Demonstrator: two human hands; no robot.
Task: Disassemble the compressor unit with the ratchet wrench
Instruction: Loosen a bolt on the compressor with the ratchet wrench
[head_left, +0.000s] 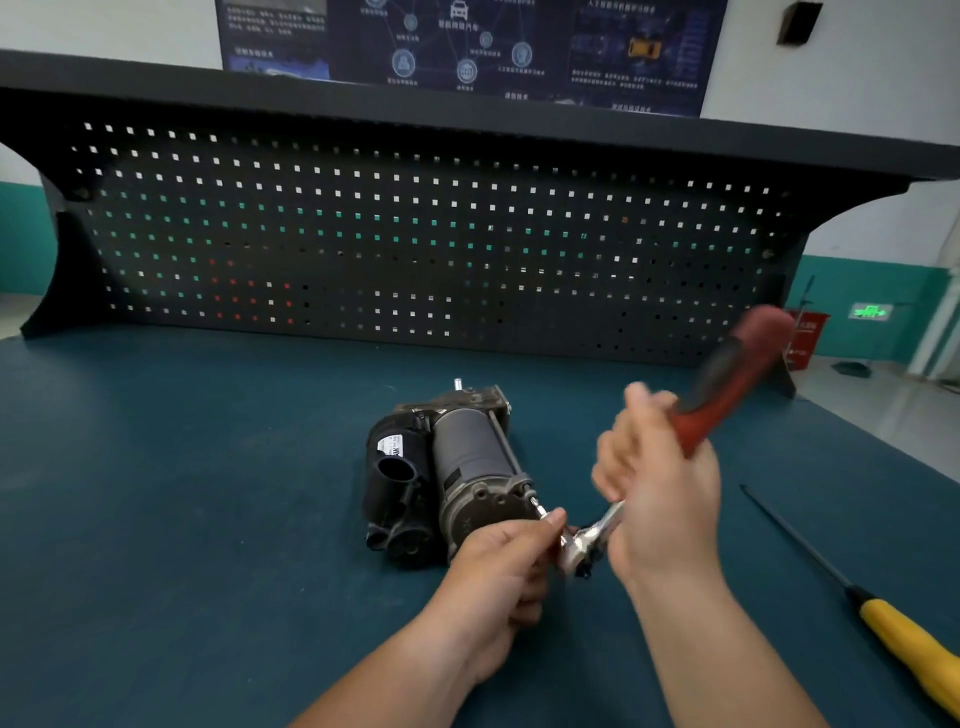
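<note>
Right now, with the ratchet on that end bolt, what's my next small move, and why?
Probably swing the ratchet wrench through one stroke. Its bit appears seated on the bolt in the compressor, the left hand pinches its head, and the right hand grips the red handle.

the dark grey compressor unit (447, 478) lies on its side on the table. the red-handled ratchet wrench (691, 436), motion-blurred, angles upward, its chrome head at the unit's near end bolt.

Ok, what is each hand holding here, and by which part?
Right-hand grip: the ratchet wrench, by the lower end of its red handle. Left-hand grip: pinches its socket end, at the compressor unit.
</note>
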